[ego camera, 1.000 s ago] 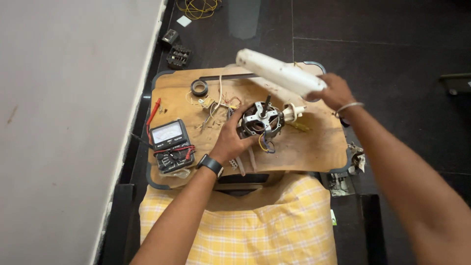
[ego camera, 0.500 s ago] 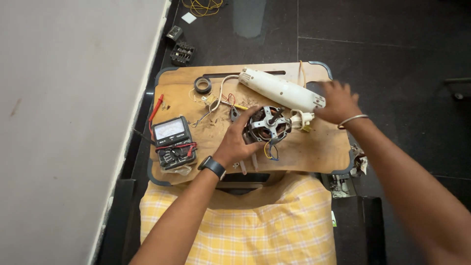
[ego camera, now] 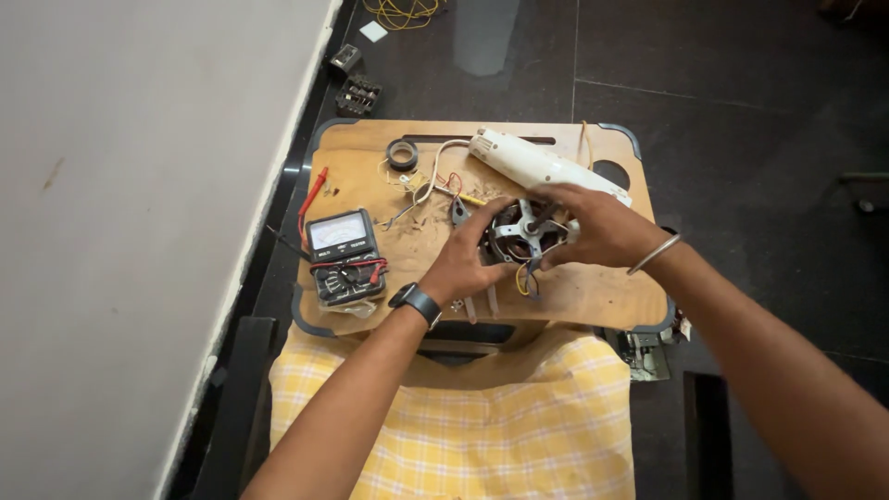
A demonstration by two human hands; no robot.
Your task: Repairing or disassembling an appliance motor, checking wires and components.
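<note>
Two hands (ego camera: 532, 245) gripping motor (ego camera: 520, 237), white housing (ego camera: 537, 165) behind

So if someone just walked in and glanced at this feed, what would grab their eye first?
Most likely the small motor at the middle of the wooden tray table, gripped by the left hand and the right hand. Just behind it lies a white tool body, and an analog multimeter with red leads sits at the table's left edge.
</note>
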